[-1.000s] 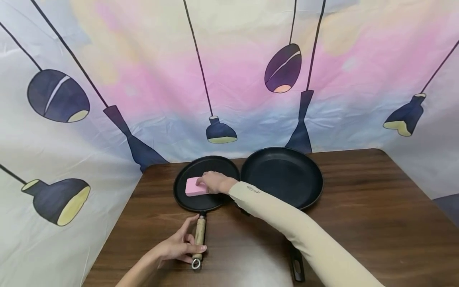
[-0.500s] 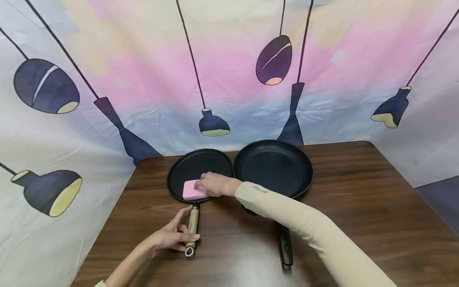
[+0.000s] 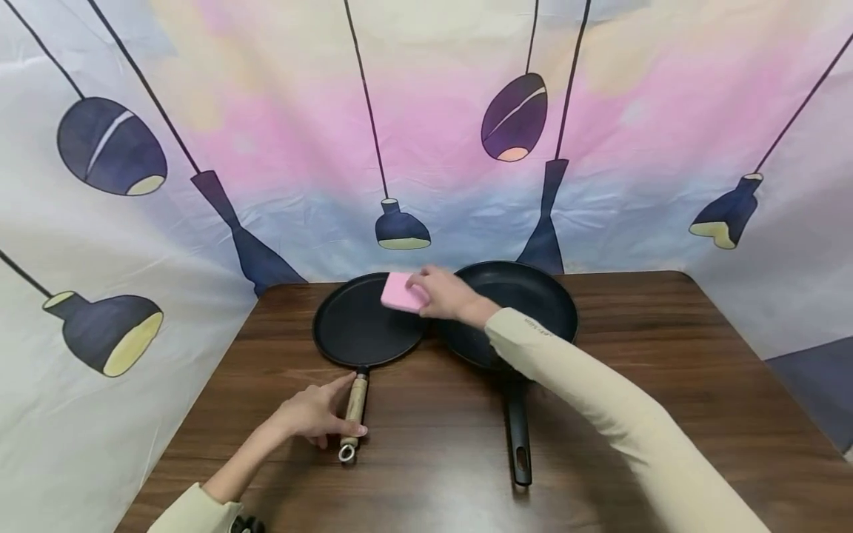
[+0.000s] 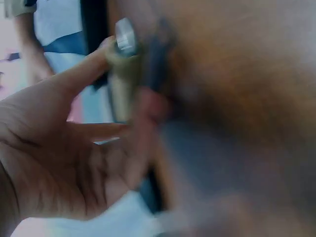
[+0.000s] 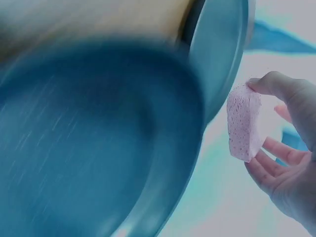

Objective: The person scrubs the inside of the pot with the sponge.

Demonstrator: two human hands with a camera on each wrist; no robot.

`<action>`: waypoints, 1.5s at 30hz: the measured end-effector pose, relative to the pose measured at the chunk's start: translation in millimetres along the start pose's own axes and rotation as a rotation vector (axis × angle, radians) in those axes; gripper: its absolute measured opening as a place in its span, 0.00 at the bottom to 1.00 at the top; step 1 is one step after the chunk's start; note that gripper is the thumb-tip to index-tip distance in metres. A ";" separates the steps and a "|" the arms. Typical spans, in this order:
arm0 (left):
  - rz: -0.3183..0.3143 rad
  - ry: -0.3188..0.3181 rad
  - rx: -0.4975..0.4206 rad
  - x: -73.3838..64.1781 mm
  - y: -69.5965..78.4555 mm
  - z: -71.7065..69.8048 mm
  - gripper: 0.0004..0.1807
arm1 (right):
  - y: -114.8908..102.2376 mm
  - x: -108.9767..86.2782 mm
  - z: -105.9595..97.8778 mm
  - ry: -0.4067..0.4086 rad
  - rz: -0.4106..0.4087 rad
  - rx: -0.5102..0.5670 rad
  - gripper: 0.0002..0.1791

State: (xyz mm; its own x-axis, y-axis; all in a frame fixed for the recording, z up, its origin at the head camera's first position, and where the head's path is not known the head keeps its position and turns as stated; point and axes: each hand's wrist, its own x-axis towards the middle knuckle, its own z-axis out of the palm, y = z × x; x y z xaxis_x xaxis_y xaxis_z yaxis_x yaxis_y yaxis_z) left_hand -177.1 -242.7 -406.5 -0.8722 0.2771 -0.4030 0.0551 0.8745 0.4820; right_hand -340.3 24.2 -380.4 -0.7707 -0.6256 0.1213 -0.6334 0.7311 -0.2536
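Note:
In my right hand (image 3: 448,295) I pinch a pink sponge (image 3: 402,293). The right wrist view shows the sponge (image 5: 243,122) porous and block-shaped, with the thumb on one end and fingers at the other. In the head view it overlaps the right rim of the flat black pan (image 3: 366,326), apart from its surface. At the wooden handle (image 3: 356,407) of that pan, my left hand (image 3: 313,411) has its thumb across the lower part and its index finger near the neck. Up close, the left thumb touches the handle's end (image 4: 124,61) beside the metal ring.
A larger, deeper black frying pan (image 3: 513,281) stands right beside the flat pan, its black handle (image 3: 518,437) pointing at me; my right forearm passes over it. Both lie on a brown wooden table (image 3: 426,459). Behind hangs a cloth printed with lamps (image 3: 400,222).
My right hand has wiped toward the flat pan's near edge, then lifted the sponge and carried it back and right toward the deeper pan. The left hand stays at the wooden handle, its fingers a little looser.

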 end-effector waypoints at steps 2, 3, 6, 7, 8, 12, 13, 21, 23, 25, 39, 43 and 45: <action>-0.023 0.111 0.219 -0.2 14.8 -8.7 0.51 | 18.6 -7.1 -9.2 0.017 0.060 0.001 0.33; -0.025 0.188 0.309 0.3 24.6 -12.2 0.47 | 28.0 -11.0 -12.8 0.024 0.091 0.001 0.33; 0.030 0.449 0.436 5.8 59.3 -13.0 0.33 | 54.6 -24.1 -19.1 0.023 0.180 -0.001 0.33; 0.071 0.514 0.430 9.8 68.3 -9.4 0.30 | 62.6 -28.5 -19.6 0.012 0.205 -0.006 0.33; 0.119 0.556 0.413 14.5 76.5 -4.6 0.28 | 69.6 -32.7 -19.6 -0.006 0.229 -0.009 0.33; 0.340 0.463 0.185 33.1 99.5 23.0 0.23 | 88.1 -45.7 -17.1 -0.115 0.279 -0.014 0.33; 0.388 0.368 0.067 37.1 103.6 30.1 0.23 | 90.2 -47.4 -16.5 -0.143 0.276 -0.016 0.33; 0.226 -0.304 -0.831 51.8 132.8 75.1 0.31 | 94.5 -49.8 -9.1 -0.266 0.180 -0.016 0.32; 0.181 -0.355 -0.890 52.3 139.2 82.6 0.31 | 94.5 -49.4 -5.9 -0.278 0.143 -0.011 0.32; 0.158 -0.393 -0.929 52.3 145.0 89.8 0.31 | 94.6 -48.8 -2.6 -0.287 0.115 0.006 0.33; 0.007 -0.333 -1.151 28.8 175.9 126.1 0.35 | 114.1 -38.7 9.0 -0.160 0.166 -0.185 0.33; 0.004 -0.332 -1.126 30.7 179.2 128.2 0.43 | 126.1 -41.8 6.0 -0.117 0.244 -0.240 0.32; 0.008 -0.338 -1.111 33.0 180.2 126.9 0.45 | 131.9 -44.9 1.6 -0.104 0.286 -0.266 0.31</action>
State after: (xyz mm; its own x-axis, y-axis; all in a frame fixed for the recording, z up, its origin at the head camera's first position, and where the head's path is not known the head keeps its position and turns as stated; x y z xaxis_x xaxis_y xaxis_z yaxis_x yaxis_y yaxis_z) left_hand -134.3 -25.4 -431.7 -0.6906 0.5192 -0.5035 -0.5432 0.0874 0.8351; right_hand -389.2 148.3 -420.8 -0.9158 -0.4011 -0.0192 -0.4011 0.9160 -0.0041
